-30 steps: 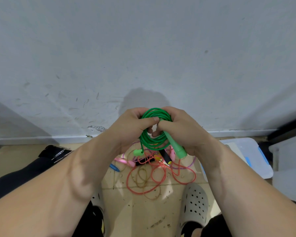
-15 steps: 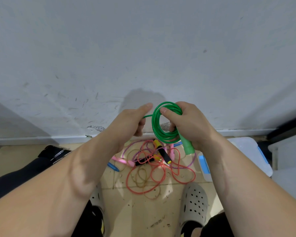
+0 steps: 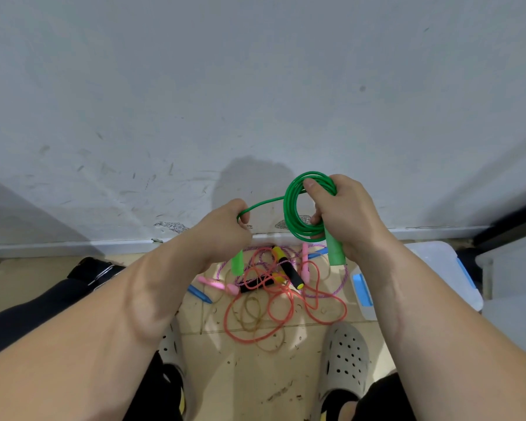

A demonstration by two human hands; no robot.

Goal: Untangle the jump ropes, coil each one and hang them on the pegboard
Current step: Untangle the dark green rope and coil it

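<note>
Right hand [image 3: 346, 214] closed round the green jump rope coil [image 3: 292, 226] and one handle [image 3: 336, 253], my left hand [image 3: 228, 226] alongside pinches the loose strand [image 3: 264, 203] stretching sideways between them

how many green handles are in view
2, both on the green jump rope: one green handle just below the left hand, the second green handle sticking out under the right hand, which holds the coil. More may hide in the floor tangle.
</note>
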